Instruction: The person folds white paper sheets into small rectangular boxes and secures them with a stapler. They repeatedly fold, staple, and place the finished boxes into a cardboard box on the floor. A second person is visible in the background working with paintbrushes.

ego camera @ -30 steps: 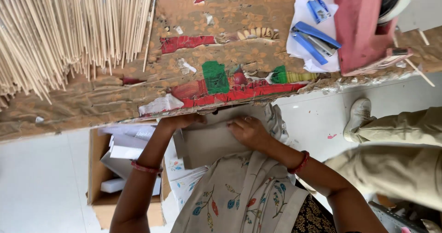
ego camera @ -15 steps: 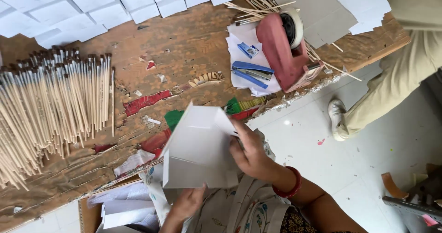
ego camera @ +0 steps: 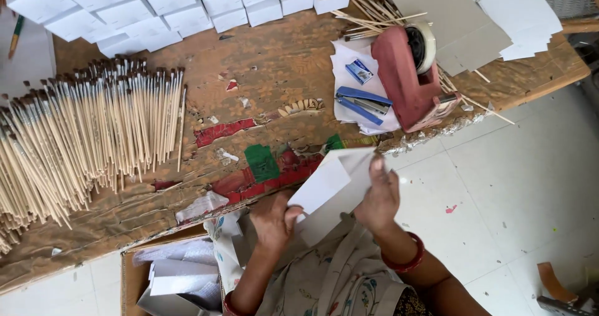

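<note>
Head view, read left to right. On the worn brown wooden bench (ego camera: 274,60) lies a broad heap of thin pale wooden sticks with dark tips (ego camera: 87,135); rows of small white cardboard boxes (ego camera: 156,7) line its far edge. Below the near edge stands an open brown carton of flat white card blanks (ego camera: 171,275). At centre, the left hand (ego camera: 274,219) pinches the lower left corner of a flat white card sheet, partly folded (ego camera: 331,188), while the right hand (ego camera: 379,197), fingers closed, grips its right edge with the thumb on top. The sheet is held in the air just off the near edge of the bench, above the lap. Further right lie a blue stapler (ego camera: 362,102), a red tape dispenser (ego camera: 415,79) and grey card sheets (ego camera: 462,23). Judged step: folding the blank into a box shape; the following fold would call for both hands to press along the creases.
</note>
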